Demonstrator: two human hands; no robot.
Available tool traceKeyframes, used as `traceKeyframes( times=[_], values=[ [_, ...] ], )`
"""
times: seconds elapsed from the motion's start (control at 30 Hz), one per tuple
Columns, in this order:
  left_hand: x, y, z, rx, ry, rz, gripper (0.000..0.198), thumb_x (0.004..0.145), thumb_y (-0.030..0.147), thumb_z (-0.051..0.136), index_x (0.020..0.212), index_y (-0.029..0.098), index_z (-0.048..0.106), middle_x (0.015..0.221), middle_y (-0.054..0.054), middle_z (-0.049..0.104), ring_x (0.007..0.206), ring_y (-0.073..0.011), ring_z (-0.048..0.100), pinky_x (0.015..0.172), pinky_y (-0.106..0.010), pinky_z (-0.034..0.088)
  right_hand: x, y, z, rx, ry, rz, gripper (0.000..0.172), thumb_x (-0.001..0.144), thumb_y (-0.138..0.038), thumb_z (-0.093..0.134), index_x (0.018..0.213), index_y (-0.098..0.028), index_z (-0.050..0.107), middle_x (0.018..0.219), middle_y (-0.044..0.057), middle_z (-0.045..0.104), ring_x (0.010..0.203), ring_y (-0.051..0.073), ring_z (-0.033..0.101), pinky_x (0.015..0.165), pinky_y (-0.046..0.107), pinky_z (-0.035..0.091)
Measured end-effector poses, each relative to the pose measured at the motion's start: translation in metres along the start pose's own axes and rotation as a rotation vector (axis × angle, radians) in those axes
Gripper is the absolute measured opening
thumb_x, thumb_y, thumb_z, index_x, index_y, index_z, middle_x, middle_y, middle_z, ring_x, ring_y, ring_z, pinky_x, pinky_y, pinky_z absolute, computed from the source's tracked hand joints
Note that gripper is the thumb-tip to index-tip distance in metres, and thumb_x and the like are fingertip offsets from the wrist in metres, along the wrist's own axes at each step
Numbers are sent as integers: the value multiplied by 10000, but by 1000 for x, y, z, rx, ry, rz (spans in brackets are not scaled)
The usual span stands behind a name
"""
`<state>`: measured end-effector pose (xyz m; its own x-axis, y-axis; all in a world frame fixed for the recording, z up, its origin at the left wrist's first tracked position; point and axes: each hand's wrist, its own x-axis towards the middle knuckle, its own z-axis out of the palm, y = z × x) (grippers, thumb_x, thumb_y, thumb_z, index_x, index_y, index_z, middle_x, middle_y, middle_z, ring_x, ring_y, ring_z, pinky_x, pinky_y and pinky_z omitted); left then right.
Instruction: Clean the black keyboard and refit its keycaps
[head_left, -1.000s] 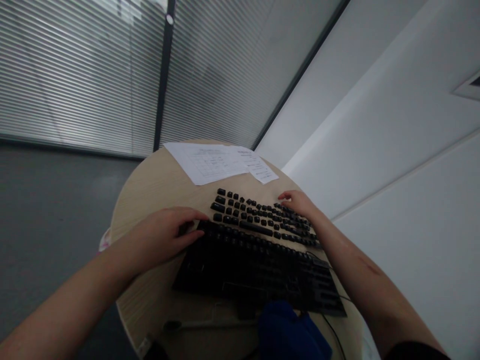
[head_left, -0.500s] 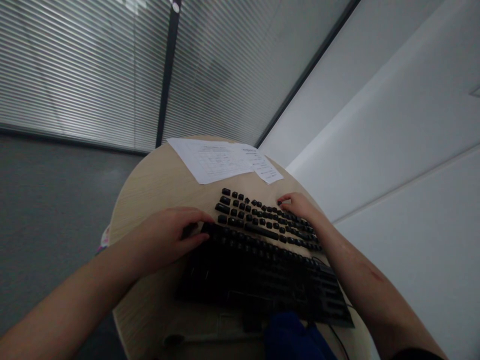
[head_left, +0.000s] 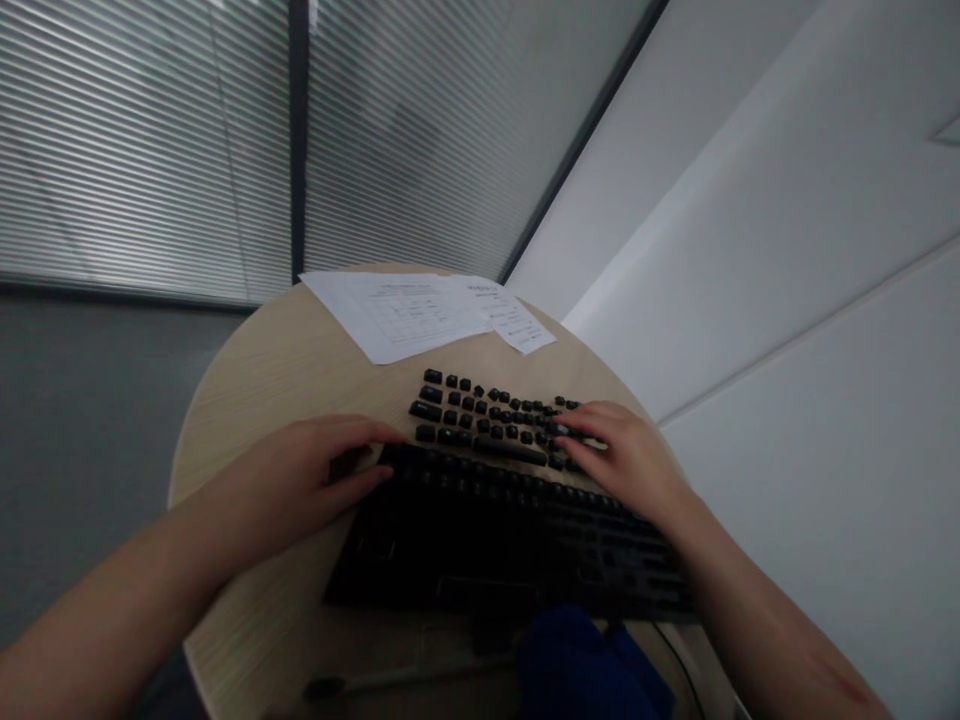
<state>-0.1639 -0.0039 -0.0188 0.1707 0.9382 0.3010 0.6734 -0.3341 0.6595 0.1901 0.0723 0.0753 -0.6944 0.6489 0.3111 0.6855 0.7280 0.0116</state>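
Note:
A black keyboard (head_left: 495,560) lies on the round wooden table (head_left: 247,370). Beyond its far edge, loose black keycaps (head_left: 510,450) are laid out in rows. My left hand (head_left: 330,470) holds the keyboard's far left corner between thumb and fingers. Over the right part of the rows is my right hand (head_left: 622,450), its thumb and fingertips closed around something small among the keycaps, too dark and small to make out.
Printed papers (head_left: 405,310) lie at the table's far side. Near the front edge are a dark blue cloth-like item (head_left: 585,665) and a long thin object (head_left: 405,678). A cable (head_left: 679,660) runs at the lower right. Behind stand blinds and a white wall.
My right hand has moved nearer, from the far edge of the keycap rows to over them. My left hand stays at the keyboard's corner. The camera view has shifted slightly.

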Motion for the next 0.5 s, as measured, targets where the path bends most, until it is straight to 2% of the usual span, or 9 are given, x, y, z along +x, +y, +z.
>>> traceKeyframes(
  times=[0.17,0.33,0.5],
  values=[
    [-2,2,-2,37,-44,-31,394,886,497,540,1189,323,721,1077,-44,786,925,-254,727,840,-393,575,-35,-15,1,79,81,13,147,960,-321,670,1029,-217,747,948,68,769,873,226,709,802,380,547],
    [-2,6,-6,45,-87,-90,466,886,591,508,1207,324,714,1121,-15,782,935,-252,730,850,-408,583,-59,-14,22,195,104,68,147,939,-351,703,960,-208,730,900,61,750,832,211,694,756,352,544],
    [-1,1,-8,62,-72,-83,454,850,599,545,1176,342,730,1122,-9,788,961,-249,738,852,-389,598,-66,-8,42,316,85,136,122,900,-344,749,913,-223,740,873,41,745,828,200,695,758,340,552]
  ],
)
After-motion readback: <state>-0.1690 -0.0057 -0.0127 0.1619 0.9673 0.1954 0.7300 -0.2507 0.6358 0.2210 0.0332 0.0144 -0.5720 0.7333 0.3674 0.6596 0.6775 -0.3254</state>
